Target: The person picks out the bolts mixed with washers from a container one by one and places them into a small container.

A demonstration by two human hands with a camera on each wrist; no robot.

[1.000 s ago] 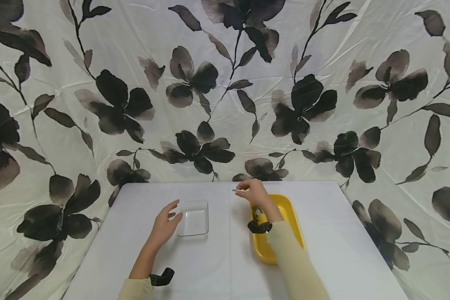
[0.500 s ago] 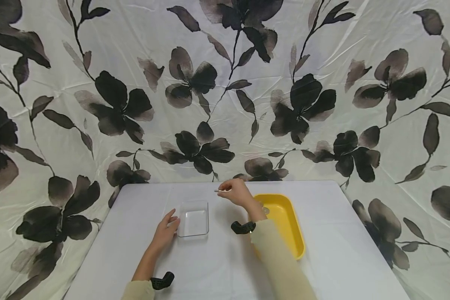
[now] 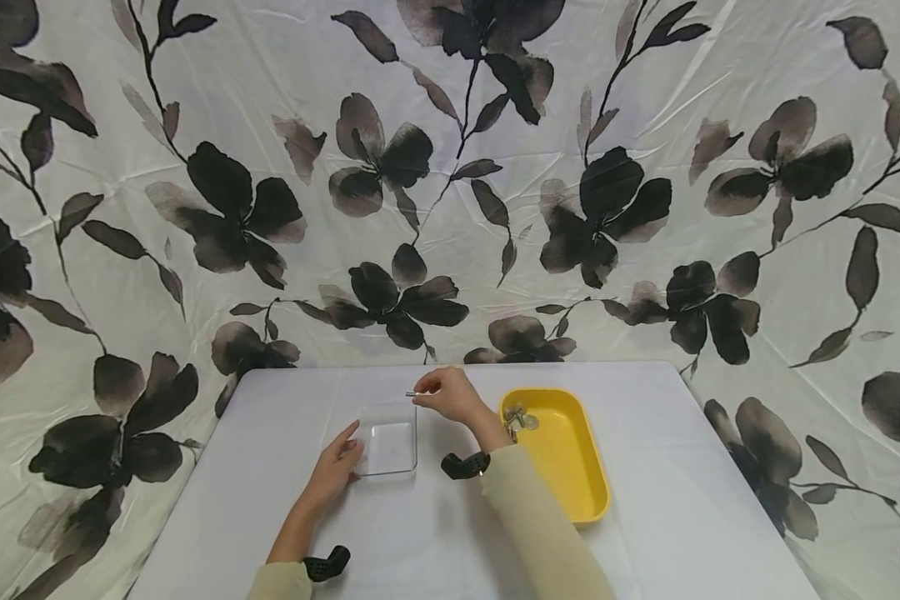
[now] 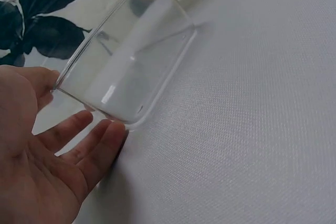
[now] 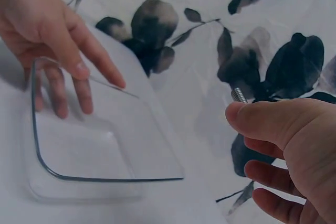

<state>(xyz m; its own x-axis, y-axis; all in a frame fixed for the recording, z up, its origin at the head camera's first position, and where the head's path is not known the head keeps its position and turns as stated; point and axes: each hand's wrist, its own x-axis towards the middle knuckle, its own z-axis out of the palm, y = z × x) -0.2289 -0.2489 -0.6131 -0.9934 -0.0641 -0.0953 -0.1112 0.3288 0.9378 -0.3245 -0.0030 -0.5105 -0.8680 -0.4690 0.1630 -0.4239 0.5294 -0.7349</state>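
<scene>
Between the thumb and index finger of my right hand [image 3: 456, 397] is a small metal screw [image 5: 239, 95], its threaded end poking out past the thumb. That hand hovers just beyond the back right corner of a clear square box [image 3: 416, 446], which stands on the white table. My left hand [image 3: 332, 468] is at the box's left side. Its fingertips [image 4: 114, 132] touch the outer wall low down, and in the right wrist view the index finger stretches along the rim. Inside the box, only its see-through floor shows.
A yellow tray [image 3: 573, 479] stands to the right of the box, with several silvery metal pieces [image 3: 522, 418] gathered at its back left, some of them round and flat. The white table [image 3: 682, 517] ends at a floral cloth [image 3: 510, 250] hanging behind.
My right hand has carried the screw leftward from over the yellow tray to near the box, uncovering the metal pieces. My left hand has come down against the box's left wall.
</scene>
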